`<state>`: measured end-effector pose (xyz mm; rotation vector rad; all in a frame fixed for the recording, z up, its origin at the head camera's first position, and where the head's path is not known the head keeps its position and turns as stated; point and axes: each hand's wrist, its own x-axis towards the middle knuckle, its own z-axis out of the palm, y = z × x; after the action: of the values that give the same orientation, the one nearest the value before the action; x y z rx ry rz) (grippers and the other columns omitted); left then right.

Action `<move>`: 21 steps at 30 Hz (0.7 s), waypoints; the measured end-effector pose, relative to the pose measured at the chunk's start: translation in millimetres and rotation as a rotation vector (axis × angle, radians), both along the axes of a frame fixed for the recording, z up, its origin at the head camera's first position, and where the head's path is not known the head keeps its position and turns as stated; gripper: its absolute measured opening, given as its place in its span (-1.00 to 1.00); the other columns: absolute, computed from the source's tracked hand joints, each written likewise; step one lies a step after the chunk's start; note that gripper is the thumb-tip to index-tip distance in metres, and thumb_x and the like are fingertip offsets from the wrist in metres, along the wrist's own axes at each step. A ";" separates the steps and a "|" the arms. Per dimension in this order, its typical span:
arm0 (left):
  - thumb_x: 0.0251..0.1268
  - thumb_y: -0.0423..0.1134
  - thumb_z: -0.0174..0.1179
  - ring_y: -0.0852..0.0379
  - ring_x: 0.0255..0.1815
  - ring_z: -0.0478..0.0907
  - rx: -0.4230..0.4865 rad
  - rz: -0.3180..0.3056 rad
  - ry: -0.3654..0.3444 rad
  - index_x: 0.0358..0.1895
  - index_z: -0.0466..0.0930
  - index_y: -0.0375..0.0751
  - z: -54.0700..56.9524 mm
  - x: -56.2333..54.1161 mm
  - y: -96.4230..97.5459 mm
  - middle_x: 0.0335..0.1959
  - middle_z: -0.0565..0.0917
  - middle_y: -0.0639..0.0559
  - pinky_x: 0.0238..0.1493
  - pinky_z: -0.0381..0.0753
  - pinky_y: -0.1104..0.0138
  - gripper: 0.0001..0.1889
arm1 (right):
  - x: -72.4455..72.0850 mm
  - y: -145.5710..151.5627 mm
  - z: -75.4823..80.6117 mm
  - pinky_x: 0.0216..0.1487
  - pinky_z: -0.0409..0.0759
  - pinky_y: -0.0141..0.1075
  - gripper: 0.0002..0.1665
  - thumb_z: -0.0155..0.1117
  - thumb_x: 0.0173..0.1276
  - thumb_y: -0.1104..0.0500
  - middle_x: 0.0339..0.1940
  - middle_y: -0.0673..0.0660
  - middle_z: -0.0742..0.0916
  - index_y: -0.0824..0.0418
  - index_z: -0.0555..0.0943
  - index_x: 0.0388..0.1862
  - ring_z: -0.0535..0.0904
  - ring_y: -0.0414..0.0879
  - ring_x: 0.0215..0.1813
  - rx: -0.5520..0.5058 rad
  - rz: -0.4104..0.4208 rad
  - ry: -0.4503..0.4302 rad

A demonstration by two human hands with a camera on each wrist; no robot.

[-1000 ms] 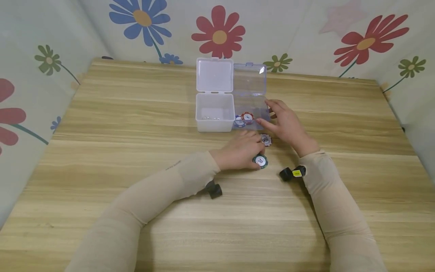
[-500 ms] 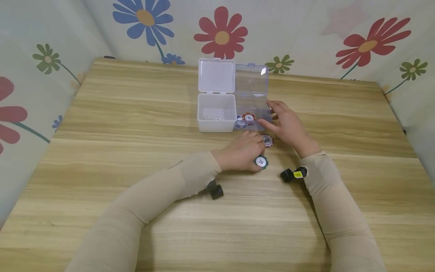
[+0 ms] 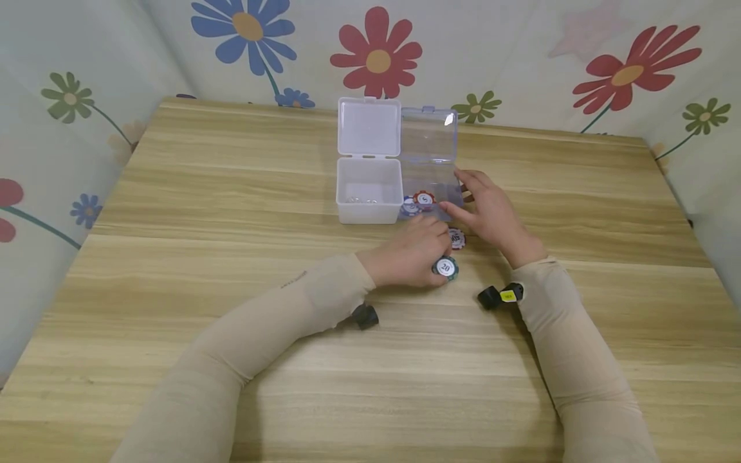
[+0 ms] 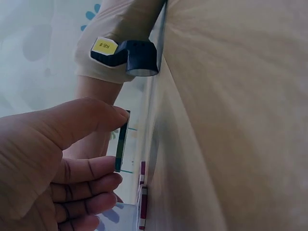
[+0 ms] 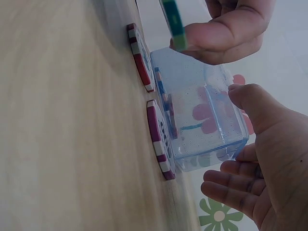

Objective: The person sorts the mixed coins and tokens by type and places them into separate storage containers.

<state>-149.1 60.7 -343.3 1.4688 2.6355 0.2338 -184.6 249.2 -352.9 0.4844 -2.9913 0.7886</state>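
My left hand (image 3: 412, 251) pinches a green poker chip (image 3: 446, 267) marked 20 between thumb and fingers. In the left wrist view the chip (image 4: 123, 140) stands edge-on above the table. My right hand (image 3: 492, 215) holds the right side of an open clear plastic box (image 3: 429, 173), its thumb at the front edge and fingers at the side. Inside lie a red chip (image 3: 424, 199) marked 5 and a blue chip (image 3: 410, 206). On the table before the box, the right wrist view shows a purple-and-white chip (image 5: 160, 139) and a red-and-white chip (image 5: 140, 57); my left hand covers one in the head view.
A white box (image 3: 368, 212) with its lid (image 3: 368, 127) raised stands against the clear box's left side, with small clear bits on its floor. The wooden table (image 3: 405, 386) meets a flower-patterned curtain (image 3: 509, 51) at the back.
My left hand has lifted the green chip slightly and shifted a little toward the boxes. The right hand stays in place at the clear box.
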 end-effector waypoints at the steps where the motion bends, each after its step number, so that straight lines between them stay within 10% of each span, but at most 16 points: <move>1: 0.10 0.14 0.29 0.06 0.08 0.42 -0.004 0.002 0.003 -0.17 0.59 -0.10 0.5 0.0 -0.2 -0.05 0.56 0.03 0.24 0.36 0.22 -0.59 | 0.0 0.0 -0.2 0.15 0.57 0.05 -0.14 0.27 0.33 0.00 0.37 0.37 0.40 0.40 0.20 0.44 0.60 0.28 0.06 -0.001 0.001 0.000; 21: 0.11 0.11 0.28 0.04 0.15 0.38 0.041 0.042 0.006 -0.18 0.59 -0.11 10.2 -3.0 -5.6 -0.03 0.55 0.02 0.28 0.28 0.21 -0.61 | 1.7 -0.6 0.5 0.13 0.58 0.04 -0.16 0.27 0.34 0.02 0.35 0.36 0.41 0.37 0.20 0.45 0.61 0.27 0.05 -0.024 0.002 0.008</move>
<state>-152.2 55.0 -333.0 1.4299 2.6840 0.2889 -182.9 248.6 -352.4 0.4887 -2.9705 0.8202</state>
